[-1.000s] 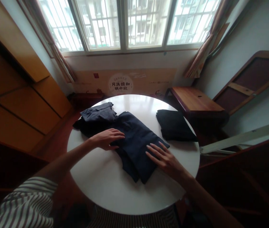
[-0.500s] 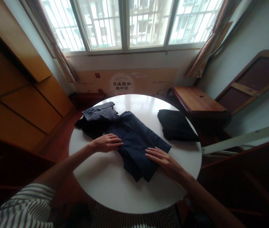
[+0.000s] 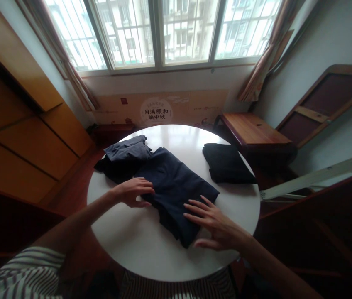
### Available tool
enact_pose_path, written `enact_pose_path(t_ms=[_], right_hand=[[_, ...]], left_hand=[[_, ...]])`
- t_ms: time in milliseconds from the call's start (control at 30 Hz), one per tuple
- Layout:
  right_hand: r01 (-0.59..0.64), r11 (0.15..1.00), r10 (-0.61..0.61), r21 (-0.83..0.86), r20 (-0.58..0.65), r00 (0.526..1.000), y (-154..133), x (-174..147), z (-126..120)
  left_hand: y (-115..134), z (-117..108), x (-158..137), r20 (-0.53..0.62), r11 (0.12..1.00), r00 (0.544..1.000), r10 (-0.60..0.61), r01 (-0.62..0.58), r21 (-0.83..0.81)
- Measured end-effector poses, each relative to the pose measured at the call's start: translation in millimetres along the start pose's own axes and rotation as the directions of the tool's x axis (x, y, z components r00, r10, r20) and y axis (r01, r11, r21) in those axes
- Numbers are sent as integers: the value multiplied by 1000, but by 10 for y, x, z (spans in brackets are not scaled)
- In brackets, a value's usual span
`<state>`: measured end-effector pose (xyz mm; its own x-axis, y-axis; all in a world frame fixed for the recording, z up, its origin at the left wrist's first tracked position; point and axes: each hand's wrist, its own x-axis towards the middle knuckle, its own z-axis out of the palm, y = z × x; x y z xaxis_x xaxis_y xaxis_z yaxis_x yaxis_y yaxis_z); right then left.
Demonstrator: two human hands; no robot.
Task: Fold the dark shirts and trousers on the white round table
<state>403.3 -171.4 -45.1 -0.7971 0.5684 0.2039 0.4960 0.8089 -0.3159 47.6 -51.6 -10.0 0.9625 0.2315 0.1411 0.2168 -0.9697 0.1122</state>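
Note:
Dark blue shorts or trousers (image 3: 176, 178) lie spread at a slant across the middle of the white round table (image 3: 126, 245). At their left edge is my left hand (image 3: 135, 192), its fingers over the cloth and the thumb apart below them. My right hand (image 3: 215, 222) rests with spread fingers on the lower right part of the cloth, the thumb held away near the bottom edge. Neither hand grips the fabric. The garment's upper left end meets a heap of grey cloth (image 3: 128, 148) on black cloth (image 3: 118, 170).
A folded black garment (image 3: 228, 163) lies at the table's right side. Beyond the table stand a low wooden table (image 3: 253, 128) at the right and wooden cabinets (image 3: 35, 145) at the left. A barred window (image 3: 185, 33) fills the back wall.
My right hand has slid down and its fingers have spread, with the thumb now apart. The left thumb has come away from the fingers. The garment's lower edge has shifted slightly.

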Motion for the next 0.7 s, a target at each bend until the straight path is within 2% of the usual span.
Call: enact_pose_path(t_ms=[100,167,233,300,400,467,500,600,700], right_hand=[[-14,999,16,39,-36,999,11,238,-132],[-105,995,104,-1,-107,989,91,525,-154],[-256,961,240,-101,-150,959,219,803,-108],[-409,887,387,-214,-136,912,359,955,-11],[-536,787,532,-305,-104,841,484,861,173],[-562,765,553,-315,-125,823,469,667,278],[-567,760,554,-316,-140,821,435,568,316],[-604,729,577,-321,-187,795,303,359,334],[-695,665,650,-275,-244,719,264,297,182]], left_hand=[[-84,5,376,-99,989,988,-121,112,-97],[-247,112,732,-169,976,963,-211,197,-94],[-477,274,1060,-145,958,947,-286,284,-36],[-736,442,1269,-80,907,906,-416,420,38],[-1106,616,1319,-43,781,782,-621,623,41],[-1312,654,1254,-45,701,700,-713,711,-47],[-1402,652,1219,-42,673,672,-739,734,-95],[-1617,582,1159,-51,649,654,-755,734,-199],[-1762,476,1157,-117,637,633,-766,719,-278]])
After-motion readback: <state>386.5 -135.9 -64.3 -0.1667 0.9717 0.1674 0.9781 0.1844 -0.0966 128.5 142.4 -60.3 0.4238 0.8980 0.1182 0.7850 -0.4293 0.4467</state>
